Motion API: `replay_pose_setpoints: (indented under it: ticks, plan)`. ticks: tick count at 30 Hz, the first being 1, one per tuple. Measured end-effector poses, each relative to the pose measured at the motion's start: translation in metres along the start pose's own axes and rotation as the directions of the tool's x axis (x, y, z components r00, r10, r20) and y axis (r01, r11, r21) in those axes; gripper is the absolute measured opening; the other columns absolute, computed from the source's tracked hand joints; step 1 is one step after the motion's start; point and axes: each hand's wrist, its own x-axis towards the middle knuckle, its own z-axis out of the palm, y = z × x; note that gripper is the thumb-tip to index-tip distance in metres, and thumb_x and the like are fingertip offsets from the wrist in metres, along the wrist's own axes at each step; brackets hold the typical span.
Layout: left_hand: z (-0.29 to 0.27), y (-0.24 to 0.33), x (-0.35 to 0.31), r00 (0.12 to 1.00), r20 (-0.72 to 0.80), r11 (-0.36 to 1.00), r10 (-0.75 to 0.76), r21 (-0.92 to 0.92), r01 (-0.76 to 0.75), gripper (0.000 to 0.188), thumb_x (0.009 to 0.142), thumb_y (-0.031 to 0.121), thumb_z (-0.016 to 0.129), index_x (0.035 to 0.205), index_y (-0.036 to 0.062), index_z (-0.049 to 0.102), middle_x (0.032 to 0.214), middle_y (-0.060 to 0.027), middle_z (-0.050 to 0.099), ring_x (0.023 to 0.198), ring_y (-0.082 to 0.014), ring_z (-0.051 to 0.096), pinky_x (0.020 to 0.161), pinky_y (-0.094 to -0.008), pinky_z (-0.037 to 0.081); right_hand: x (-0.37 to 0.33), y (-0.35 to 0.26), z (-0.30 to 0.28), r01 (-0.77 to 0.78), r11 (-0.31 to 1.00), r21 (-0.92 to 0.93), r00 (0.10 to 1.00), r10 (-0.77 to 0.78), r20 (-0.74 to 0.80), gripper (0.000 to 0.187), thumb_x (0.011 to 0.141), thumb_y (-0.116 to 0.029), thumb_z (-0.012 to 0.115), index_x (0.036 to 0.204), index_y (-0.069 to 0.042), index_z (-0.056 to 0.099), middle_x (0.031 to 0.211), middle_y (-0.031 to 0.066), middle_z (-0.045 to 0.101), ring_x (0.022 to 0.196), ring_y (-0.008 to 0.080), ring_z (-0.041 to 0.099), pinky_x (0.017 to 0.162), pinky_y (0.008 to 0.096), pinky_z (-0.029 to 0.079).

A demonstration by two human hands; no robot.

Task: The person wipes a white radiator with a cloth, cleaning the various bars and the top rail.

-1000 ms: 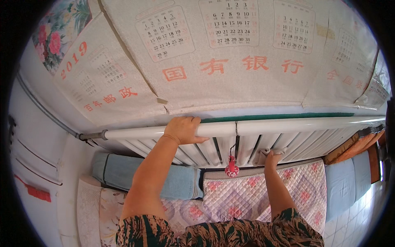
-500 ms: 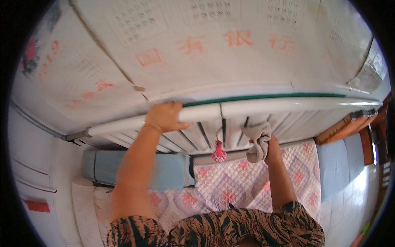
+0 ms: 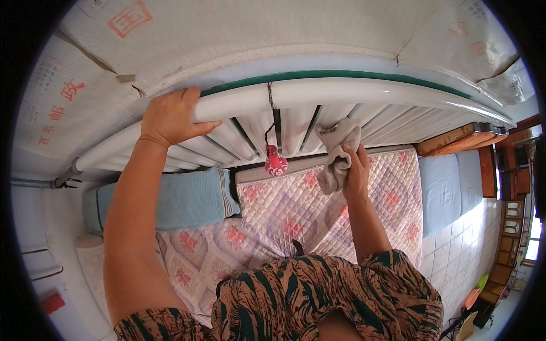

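Note:
A white metal headboard (image 3: 341, 91) with a thick curved top rail and upright slats spans the view. My left hand (image 3: 170, 118) is wrapped over the left part of its top rail, thumb on the near side and fingertips hidden behind. In my right hand (image 3: 355, 170) is a crumpled grey cloth (image 3: 335, 162), its upper end beside the slats right of centre. From the rail, a red gourd-shaped ornament (image 3: 275, 161) hangs on a dark cord between my hands.
Below the headboard lies a quilted floral bed cover (image 3: 290, 227). A folded blue towel-like bundle (image 3: 170, 199) rests on the left, and blue bedding (image 3: 449, 193) on the right. Behind the rail is a paper-covered wall (image 3: 284, 28). Wooden furniture (image 3: 503, 256) stands far right.
My view has shifted, so the headboard and both hands sit higher and further left in the picture. My left hand stays on the rail; the cloth stays in my right hand near the slats.

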Motion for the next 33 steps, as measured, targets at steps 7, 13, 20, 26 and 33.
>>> replay_pose_setpoints:
  ticks: [7, 13, 20, 26, 33]
  plan:
    - [0.002, -0.005, 0.000, 0.999, -0.039, 0.999, 0.027, -0.033, -0.028, 0.056, 0.063, 0.056, 0.078, 0.085, 0.0087, 0.058, 0.075, -0.0114, 0.066, 0.065, -0.0267, 0.067, 0.059, -0.0361, 0.054, -0.001, -0.012, 0.068, 0.355, 0.926, -0.127, 0.928, -0.332, 0.169, 0.028, 0.086, -0.004, 0.065, 0.110, -0.002, 0.052, 0.102, 0.0044, 0.058, 0.093, 0.0104, 0.053, 0.081, 0.0238, 0.044]
    - [0.002, -0.003, 0.002, 0.999, -0.036, 0.999, 0.034, -0.033, -0.035, 0.056, 0.062, 0.055, 0.079, 0.084, 0.0085, 0.058, 0.074, -0.0109, 0.066, 0.064, -0.0269, 0.066, 0.058, -0.0361, 0.054, 0.028, 0.042, 0.061, 0.424, 0.851, -0.311, 0.906, -0.393, 0.160, 0.026, 0.083, 0.001, 0.066, 0.105, -0.003, 0.054, 0.095, 0.0014, 0.058, 0.088, 0.0098, 0.053, 0.079, 0.0242, 0.045]
    - [0.007, -0.004, 0.001, 0.992, -0.105, 0.997, 0.064, -0.036, -0.068, 0.058, 0.064, 0.062, 0.075, 0.078, 0.0089, 0.059, 0.065, -0.0081, 0.063, 0.057, -0.0241, 0.064, 0.051, -0.0337, 0.053, 0.035, 0.109, 0.035, 0.296, 0.837, -0.460, 0.951, -0.305, 0.056, 0.027, 0.080, -0.005, 0.068, 0.104, -0.002, 0.054, 0.092, 0.0057, 0.059, 0.084, 0.0143, 0.055, 0.075, 0.0276, 0.046]
    - [0.002, -0.004, 0.001, 0.998, -0.036, 0.997, 0.048, -0.058, -0.050, 0.054, 0.062, 0.053, 0.080, 0.083, 0.0080, 0.058, 0.071, -0.0086, 0.064, 0.063, -0.0246, 0.065, 0.055, -0.0343, 0.052, 0.054, 0.189, 0.004, 0.093, 0.767, -0.634, 0.984, -0.168, -0.059, 0.033, 0.080, -0.015, 0.068, 0.109, -0.002, 0.058, 0.093, 0.0139, 0.064, 0.082, 0.0266, 0.061, 0.077, 0.0342, 0.049]
    - [0.003, 0.001, 0.015, 0.986, -0.131, 0.991, 0.103, -0.071, -0.113, 0.054, 0.061, 0.056, 0.080, 0.078, 0.0099, 0.058, 0.067, -0.0067, 0.062, 0.059, -0.0235, 0.063, 0.053, -0.0342, 0.052, 0.092, 0.267, -0.081, -0.506, 0.766, -0.395, 0.858, 0.404, -0.317, 0.020, 0.086, -0.022, 0.060, 0.100, -0.007, 0.065, 0.093, 0.0097, 0.066, 0.080, 0.0204, 0.065, 0.067, 0.0333, 0.054]
